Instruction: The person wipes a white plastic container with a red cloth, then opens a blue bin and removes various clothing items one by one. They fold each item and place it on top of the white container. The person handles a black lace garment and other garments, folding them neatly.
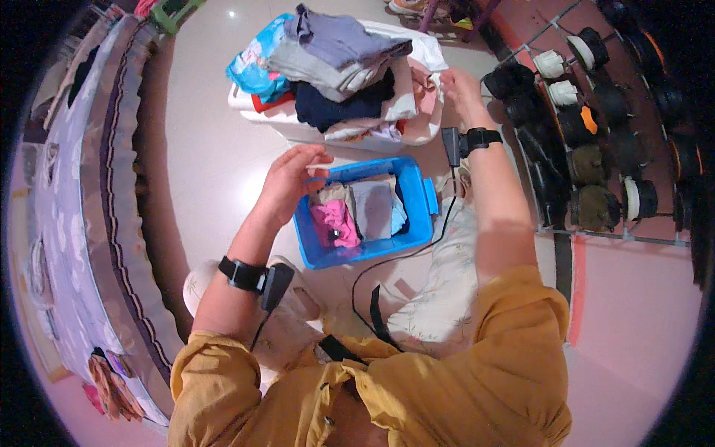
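Observation:
My left hand (293, 179) hovers over the far left corner of a blue plastic bin (299, 237), fingers apart and loosely curved, holding nothing. Inside that bin lie a bright pink cloth (337, 223), a folded grey cloth (372, 208) and a light blue piece (398, 217). Beyond it stands a white tub (268, 125) heaped with folded clothes. On the heap are grey garments (335, 48), a dark navy one (342, 104) and a bright blue bundle (259, 59). My right hand (463, 97) is open beside the tub's right end, close to a pink garment (423, 93).
A bed with a pale patterned cover (67, 216) runs along the left. On the right stands a rack with several shoes (596, 167). A black cable (357, 287) from my right wrist device trails past the blue bin. A green stool (175, 13) is at the far left.

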